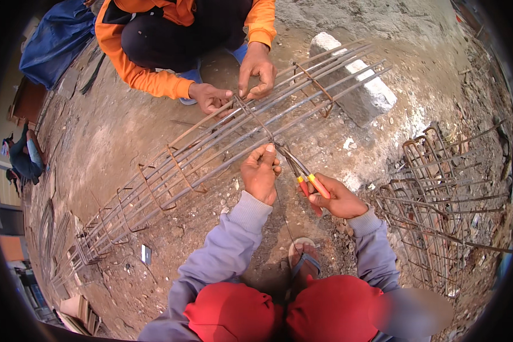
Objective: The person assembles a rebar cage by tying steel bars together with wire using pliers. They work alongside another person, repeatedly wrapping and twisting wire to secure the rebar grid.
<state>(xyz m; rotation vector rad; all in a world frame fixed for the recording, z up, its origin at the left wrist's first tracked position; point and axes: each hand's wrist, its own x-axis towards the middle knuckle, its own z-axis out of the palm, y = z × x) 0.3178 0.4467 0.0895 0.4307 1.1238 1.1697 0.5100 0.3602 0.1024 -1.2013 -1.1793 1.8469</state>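
The cage of long steel bars (211,141) lies slantwise across the middle of the view, and one bent stirrup (254,117) crosses it between two people. At the stirrup's near corner the work seems to be fastening stirrup to bar: the pliers (318,186), with red and yellow handles, have their tips up at that joint. The right hand (341,198) holds them, its fingers wrapped around the handles. The left hand (260,174) is just beside the tips, thumb and forefinger in a narrow pinch; whether anything sits between them is too small to tell. A thin dark strand (284,215), perhaps tie wire, hangs below this hand.

I judge that the next move calls for a firm bite at the corner and a twist, with the left fingertips clear of the tips and the stirrup held square.

Across the cage, a co-worker's hands (259,71) are at the stirrup's far corner, seemingly steadying or tying it. Beyond, the bars' upper-right ends pass over a white-topped block (376,94); more bent rods (427,188) lie to the right on the dirt ground (105,142).
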